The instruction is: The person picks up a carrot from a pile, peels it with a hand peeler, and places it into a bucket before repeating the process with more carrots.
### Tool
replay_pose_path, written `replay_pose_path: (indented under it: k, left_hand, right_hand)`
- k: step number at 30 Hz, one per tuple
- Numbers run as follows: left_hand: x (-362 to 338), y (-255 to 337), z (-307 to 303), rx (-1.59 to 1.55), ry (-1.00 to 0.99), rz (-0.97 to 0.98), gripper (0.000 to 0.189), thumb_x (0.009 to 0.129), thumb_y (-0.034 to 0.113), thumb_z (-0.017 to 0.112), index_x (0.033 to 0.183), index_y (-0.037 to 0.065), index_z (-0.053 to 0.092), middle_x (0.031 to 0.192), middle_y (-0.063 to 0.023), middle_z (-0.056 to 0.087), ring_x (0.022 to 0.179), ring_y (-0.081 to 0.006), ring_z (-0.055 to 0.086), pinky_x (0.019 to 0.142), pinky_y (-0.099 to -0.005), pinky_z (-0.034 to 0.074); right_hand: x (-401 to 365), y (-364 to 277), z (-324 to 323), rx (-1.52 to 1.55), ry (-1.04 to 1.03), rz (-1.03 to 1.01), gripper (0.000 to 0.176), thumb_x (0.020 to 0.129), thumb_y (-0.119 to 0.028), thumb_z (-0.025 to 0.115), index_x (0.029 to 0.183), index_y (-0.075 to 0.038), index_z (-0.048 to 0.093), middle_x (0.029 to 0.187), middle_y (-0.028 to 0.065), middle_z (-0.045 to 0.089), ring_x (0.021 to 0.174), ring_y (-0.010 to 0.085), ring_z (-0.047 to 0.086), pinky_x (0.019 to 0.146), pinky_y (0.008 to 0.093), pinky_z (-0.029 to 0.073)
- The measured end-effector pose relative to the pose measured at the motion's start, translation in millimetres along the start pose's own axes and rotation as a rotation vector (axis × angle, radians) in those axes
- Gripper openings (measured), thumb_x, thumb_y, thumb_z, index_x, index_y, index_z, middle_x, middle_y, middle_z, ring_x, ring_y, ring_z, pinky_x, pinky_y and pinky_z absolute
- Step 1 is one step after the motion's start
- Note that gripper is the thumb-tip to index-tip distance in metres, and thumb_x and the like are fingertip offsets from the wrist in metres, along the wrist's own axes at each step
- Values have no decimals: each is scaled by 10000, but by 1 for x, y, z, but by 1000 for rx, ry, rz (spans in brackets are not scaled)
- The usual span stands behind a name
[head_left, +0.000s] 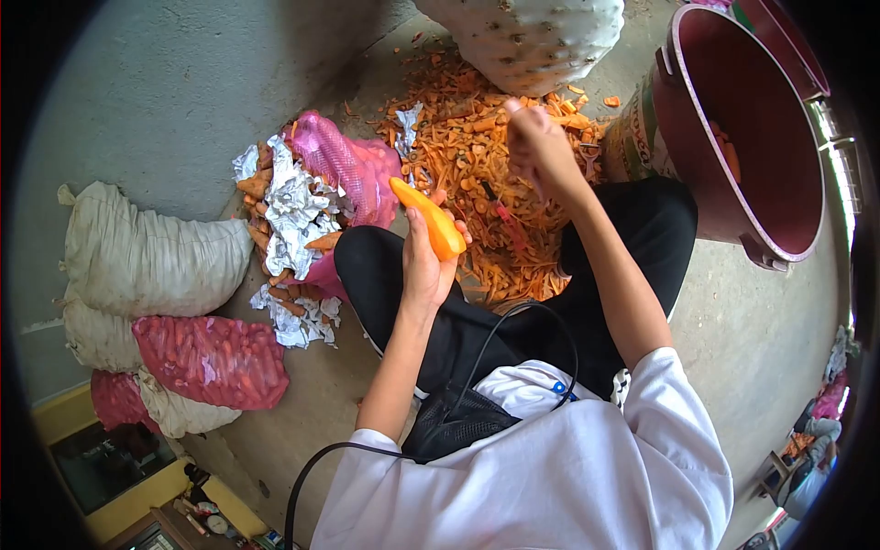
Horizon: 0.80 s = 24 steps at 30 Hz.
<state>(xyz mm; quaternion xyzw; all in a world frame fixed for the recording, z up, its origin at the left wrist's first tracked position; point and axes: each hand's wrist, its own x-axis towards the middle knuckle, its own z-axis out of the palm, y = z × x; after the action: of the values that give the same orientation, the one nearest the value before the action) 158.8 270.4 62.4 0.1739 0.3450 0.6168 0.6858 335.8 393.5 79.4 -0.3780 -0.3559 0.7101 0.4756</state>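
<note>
1. Floor (183,82) is plain grey concrete. The person sits right on it in black trousers, knees apart.
2. Left hand (423,266) is wrapped around the lower end of a peeled carrot (431,220), holding it up at a tilt over the left knee.
3. Right hand (541,147) is balled into a fist above the peel pile (477,174). Can't tell what's inside it, too small to make out.
4. Peelings cover the floor between the legs and run up to a white sack (532,37) at the far side.
5. Maroon bucket (761,119) stands on the right, just beside the right knee, with a few orange bits inside.
6. Off to the left there's a pink mesh bag (353,170) lying among crumpled silvery scraps (293,211). Further out are stacked pale sacks (147,257) and a red net bag of carrots (211,357).
</note>
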Motion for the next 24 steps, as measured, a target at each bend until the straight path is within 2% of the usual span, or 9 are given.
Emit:
replay_pose_path:
  k: [2,5,6,9,15,17,21,22,24]
  left_hand:
    - [3,2,-3,78,17,-14,556,949,453,398,1304,25,381,964,-57,530,876,-178,544,789,-319,458]
    - [7,6,-2,56,49,-16,496,953,424,420,1253,29,421,971,-64,540,907,-178,533,786,-319,458]
    - [10,7,-4,37,66,-30,491,959,410,414,1261,24,416,970,-67,542,906,-182,540,800,-327,460]
    - [16,8,-10,-43,79,-82,459,970,373,403,1258,16,419,967,-72,547,904,-190,553,829,-345,463]
    - [26,5,-33,-248,10,-186,368,959,356,414,1120,33,485,935,-59,548,879,-179,551,821,-356,462]
    - [29,4,-38,-347,-14,-222,321,953,345,436,1059,48,502,908,-46,550,851,-166,551,801,-341,467]
    - [33,-11,-46,-329,220,-124,247,945,323,476,955,77,501,846,-34,554,798,-152,553,745,-315,479]
    - [34,-12,-42,-320,276,-121,242,944,322,482,942,81,498,838,-32,555,792,-149,555,733,-310,481]
    - [34,-13,-35,-313,333,-118,240,946,323,483,933,84,497,827,-32,557,792,-148,559,719,-306,484]
  right_hand:
    - [4,9,-2,-567,61,-84,471,911,-492,485,710,-67,505,534,-34,421,464,56,419,426,225,359]
    - [2,11,5,-491,-6,-11,484,915,-498,474,745,-50,544,548,-33,418,469,62,399,446,238,367]
    - [-3,4,4,-568,0,148,508,919,-496,465,782,-22,588,576,-6,425,512,78,407,495,252,373]
    - [-1,10,5,-687,25,-57,521,919,-491,469,805,-1,607,601,24,425,555,95,427,537,266,378]
    - [2,12,5,-642,58,-51,502,920,-463,485,796,7,606,605,32,434,522,108,423,496,265,365]
    - [1,12,10,-497,99,7,493,921,-455,488,727,-10,576,580,21,424,461,102,392,436,254,337]
    - [-4,21,25,-84,54,-45,436,953,-398,440,640,-95,423,449,-10,319,362,85,291,352,280,291]
    - [-15,16,38,381,4,-32,460,955,-336,439,565,-119,327,446,-9,269,367,94,219,345,269,219]
    - [-25,10,54,499,12,14,473,949,-321,447,544,-123,301,446,-13,240,371,92,191,348,261,183]
